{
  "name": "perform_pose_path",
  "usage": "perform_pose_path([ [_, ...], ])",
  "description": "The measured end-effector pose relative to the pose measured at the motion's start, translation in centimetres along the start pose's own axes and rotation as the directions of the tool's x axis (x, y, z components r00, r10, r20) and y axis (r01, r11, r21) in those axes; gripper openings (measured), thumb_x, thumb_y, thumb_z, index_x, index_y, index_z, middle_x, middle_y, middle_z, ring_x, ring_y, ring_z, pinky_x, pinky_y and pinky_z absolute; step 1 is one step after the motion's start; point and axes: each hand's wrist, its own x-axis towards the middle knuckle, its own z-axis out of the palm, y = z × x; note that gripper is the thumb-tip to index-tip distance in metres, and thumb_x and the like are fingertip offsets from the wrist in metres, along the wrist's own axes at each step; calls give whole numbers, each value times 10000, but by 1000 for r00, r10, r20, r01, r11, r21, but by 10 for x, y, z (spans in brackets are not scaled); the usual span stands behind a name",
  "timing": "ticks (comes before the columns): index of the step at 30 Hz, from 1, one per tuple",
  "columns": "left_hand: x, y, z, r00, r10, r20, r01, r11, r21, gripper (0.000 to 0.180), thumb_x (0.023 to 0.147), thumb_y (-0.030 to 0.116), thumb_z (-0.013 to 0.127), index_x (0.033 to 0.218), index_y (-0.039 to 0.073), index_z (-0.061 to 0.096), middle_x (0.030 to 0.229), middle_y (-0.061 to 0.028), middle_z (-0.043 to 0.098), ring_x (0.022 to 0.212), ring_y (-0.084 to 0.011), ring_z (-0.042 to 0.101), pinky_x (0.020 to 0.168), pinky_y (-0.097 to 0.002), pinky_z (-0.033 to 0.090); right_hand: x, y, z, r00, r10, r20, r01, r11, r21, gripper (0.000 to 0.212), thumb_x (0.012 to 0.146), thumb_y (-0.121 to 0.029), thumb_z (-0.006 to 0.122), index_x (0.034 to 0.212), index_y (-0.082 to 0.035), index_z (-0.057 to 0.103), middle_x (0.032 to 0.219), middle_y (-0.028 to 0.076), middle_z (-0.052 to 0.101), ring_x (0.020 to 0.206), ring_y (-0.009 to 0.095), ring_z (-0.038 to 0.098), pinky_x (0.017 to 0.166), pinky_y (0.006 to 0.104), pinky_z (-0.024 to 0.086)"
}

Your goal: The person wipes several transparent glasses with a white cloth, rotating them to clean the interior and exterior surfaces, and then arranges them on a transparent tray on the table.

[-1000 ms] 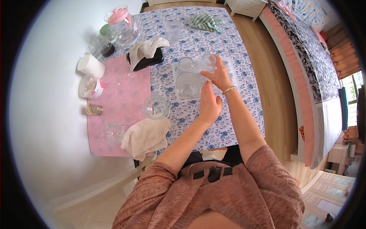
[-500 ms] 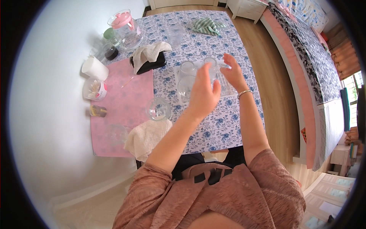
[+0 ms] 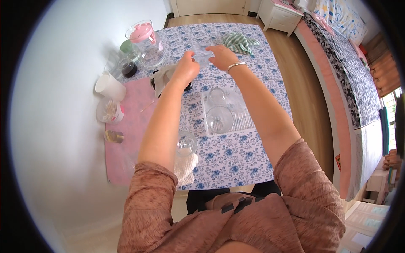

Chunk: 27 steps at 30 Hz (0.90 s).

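A clear ribbed plastic or glass container (image 3: pixel 203 51) stands toward the far middle of the table. My left hand (image 3: pixel 188 67) is at its left side with fingers curled at the edge. On the opposite side my right hand (image 3: pixel 222 57), a silver bangle at its wrist, has thumb and fingers at the rim. Both hands look closed on it, though its lower part is hard to make out. Nearer me, a clear ribbed tray (image 3: pixel 241 122) holds a large glass bowl (image 3: pixel 220 119) and a smaller glass (image 3: pixel 217 95); my right forearm partly covers the tray.
Along the left wall are a pink-lidded glass jug (image 3: pixel 152 52), a dark-filled jar (image 3: pixel 128 68), a white cup (image 3: pixel 110 86) and a cotton swab tub (image 3: pixel 110 110). A glass bowl (image 3: pixel 187 144) touches a white cloth (image 3: pixel 187 166). A green checked cloth (image 3: pixel 239 43) lies at the back.
Both hands have reached forward from above the tray to either side of the ribbed container. The view has shifted slightly, and the container appears to stay in the same spot.
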Motion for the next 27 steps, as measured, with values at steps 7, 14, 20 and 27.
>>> perform_pose_path([
  [7, 22, -15, 1, 987, -154, 44, 155, 988, -7, 454, 770, 41, 421, 1222, 1, 394, 1123, -160, 524, 1037, -261, 502, 863, -321, 385, 27, -24, 23, 960, 275, 58, -264, 953, -151, 817, 659, -423, 686, 1289, -118, 265, 1186, 191, 418, 1094, 356, 435, 859, 444, 415],
  [14, 33, -14, 3, 977, -213, 18, 213, 977, 1, 471, 777, 50, 413, 1240, -20, 363, 1209, -201, 449, 1114, -300, 442, 899, -344, 358, 50, -21, 35, 977, 194, 88, -190, 980, -55, 974, 551, -486, 735, 1281, -61, 249, 1183, 224, 401, 1111, 363, 409, 870, 435, 411],
  [20, 37, -23, 2, 972, -234, 34, 234, 972, -14, 446, 783, 89, 424, 1197, -71, 386, 1190, -244, 449, 1099, -332, 460, 869, -372, 395, 50, -24, 31, 963, 246, 113, -240, 969, -63, 865, 541, -408, 730, 1231, -46, 354, 1135, 296, 400, 1064, 371, 449, 848, 411, 427],
  [27, 14, 6, -5, 878, -368, 307, 478, 629, -614, 530, 874, 421, 415, 974, -98, 452, 1010, -222, 521, 791, -308, 600, 730, -378, 512, 33, -24, -21, 975, 197, -103, -146, 917, 372, 874, 523, -401, 734, 1163, 71, 371, 1058, 285, 470, 904, 337, 546, 784, 325, 460],
])
